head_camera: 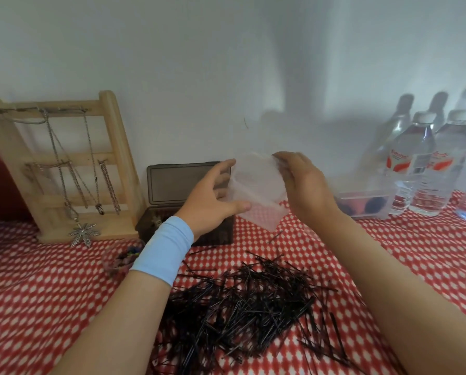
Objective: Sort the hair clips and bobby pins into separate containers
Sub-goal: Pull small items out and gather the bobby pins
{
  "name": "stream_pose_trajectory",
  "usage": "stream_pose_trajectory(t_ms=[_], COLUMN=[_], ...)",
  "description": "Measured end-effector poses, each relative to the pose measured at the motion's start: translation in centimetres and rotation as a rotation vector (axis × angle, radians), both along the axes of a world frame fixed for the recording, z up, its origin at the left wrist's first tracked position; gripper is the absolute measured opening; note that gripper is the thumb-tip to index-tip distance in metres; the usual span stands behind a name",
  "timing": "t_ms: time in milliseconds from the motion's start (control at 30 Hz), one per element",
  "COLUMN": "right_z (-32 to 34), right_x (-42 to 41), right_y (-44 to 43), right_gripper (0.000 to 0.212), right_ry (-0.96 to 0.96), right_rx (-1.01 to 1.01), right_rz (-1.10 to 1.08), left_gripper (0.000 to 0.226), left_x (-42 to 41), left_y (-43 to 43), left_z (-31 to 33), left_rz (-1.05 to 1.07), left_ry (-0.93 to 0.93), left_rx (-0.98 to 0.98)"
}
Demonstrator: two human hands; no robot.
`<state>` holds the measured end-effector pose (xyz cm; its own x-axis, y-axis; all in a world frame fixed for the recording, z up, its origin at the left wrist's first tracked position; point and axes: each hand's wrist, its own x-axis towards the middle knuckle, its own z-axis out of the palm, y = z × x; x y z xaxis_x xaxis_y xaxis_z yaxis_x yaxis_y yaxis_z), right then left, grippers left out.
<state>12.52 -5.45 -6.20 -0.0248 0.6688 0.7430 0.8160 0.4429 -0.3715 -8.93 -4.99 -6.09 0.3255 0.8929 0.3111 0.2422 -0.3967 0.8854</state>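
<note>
- A clear container [256,185] is gripped in the fingers [223,168] of the left hand [213,201] and right hand [305,185].
- The pins [248,301] are seen heaped loose on the worktop [50,293]; sorting is judged barely begun.

Readable text: 0 items. Red-and-white labels [399,161] on the water bottles [416,147] at my right carry print, too blurred for me to read.
</note>
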Motion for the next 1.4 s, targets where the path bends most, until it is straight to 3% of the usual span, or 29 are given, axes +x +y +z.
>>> stream_pose_trajectory(t_ms=[100, 200, 300, 367, 467, 600, 733, 967, 1067, 1167, 1300, 1400], right_z=[-0.3, -0.1, 0.6, 1.0, 1.0, -0.2, -1.5, -0.3, 0.1, 0.8, 2.2, 2.4], right_x=[0.3, 0.0, 0.0, 0.5, 1.0, 1.1, 1.5, 1.5, 1.5, 1.2, -0.2, -0.9], right_y=[0.0, -0.1, -0.1, -0.2, 0.0, 0.1, 0.3, 0.0, -0.2, -0.5, -2.1, -3.1], right_gripper=[0.028, 0.023, 0.022, 0.026, 0.039, 0.062, 0.061, 0.032, 0.027, 0.023, 0.019, 0.023], right_ry=[0.084, 0.038, 0.136, 0.232, 0.253, 0.047, -0.125, -0.273, -0.431, -0.477, -0.4, -0.495], right_rx=[0.082, -0.12, -0.378, -0.419, -0.448, -0.521, -0.575, -0.643, -0.524, -0.367, -0.639, -0.818], right_rz=[-0.234, -0.367, -0.241, -0.103, 0.048, 0.098, 0.103, 0.076, -0.013, -0.004, 0.21, 0.195], left_gripper=[0.068, 0.043, 0.035, 0.033, 0.033, 0.02, 0.039, 0.046, 0.043, 0.042, 0.023, 0.017], left_x=[0.5, 1.1, 1.0, 1.2, 2.0, 3.2, 3.5, 3.2, 2.8, 2.4, 1.5, 1.1], left_y=[-0.2, -0.5, -0.4, -0.5, -0.6, -0.4, 0.2, 0.9, 1.1, 0.6, -2.0, -4.5], left_z=[-0.1, -0.2, -0.3, -0.4, -0.4, 0.0, -0.4, -1.5, -1.7, -1.3, 0.1, 0.2], left_rz=[-0.034, 0.006, 0.02, 0.019, 0.09, 0.114, 0.173, 0.193, 0.173, 0.166, 0.153, 0.059], left_ry=[-0.029, -0.021, -0.062, -0.058, 0.192, 0.522, 0.924, 1.011, 1.138, 1.069, 0.811, 0.698], left_rx=[0.049, 0.13, 0.136, 0.127, 0.232, 0.221, 0.254, 0.318, 0.299, 0.337, 0.474, 0.35])
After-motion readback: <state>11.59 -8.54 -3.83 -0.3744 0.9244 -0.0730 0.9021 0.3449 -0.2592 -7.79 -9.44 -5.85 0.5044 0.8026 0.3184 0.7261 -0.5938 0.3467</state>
